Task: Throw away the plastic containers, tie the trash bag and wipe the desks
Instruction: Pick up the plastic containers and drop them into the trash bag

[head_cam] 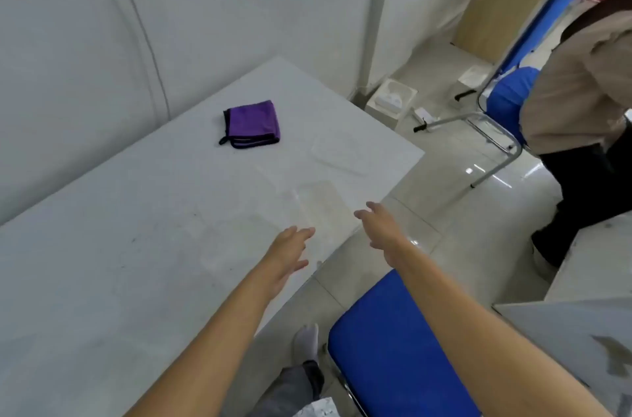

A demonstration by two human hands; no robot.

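Observation:
A clear plastic container [319, 203] lies on the white desk [136, 245] near its right edge, hard to make out against the surface. A second clear container [337, 153] lies farther back on the same side. A folded purple cloth [252, 124] rests near the wall. My left hand [289, 250] hovers open just in front of the nearer container, fingers spread. My right hand [381, 228] is open too, at the desk's edge to the container's right. Neither hand touches anything.
A blue chair seat [393, 341] stands close at my right, beside my leg. Another person [581, 115] bends over by a second blue chair [513, 91] at the right. A white box [393, 98] sits on the floor beyond the desk. Another desk corner [581, 331] is at far right.

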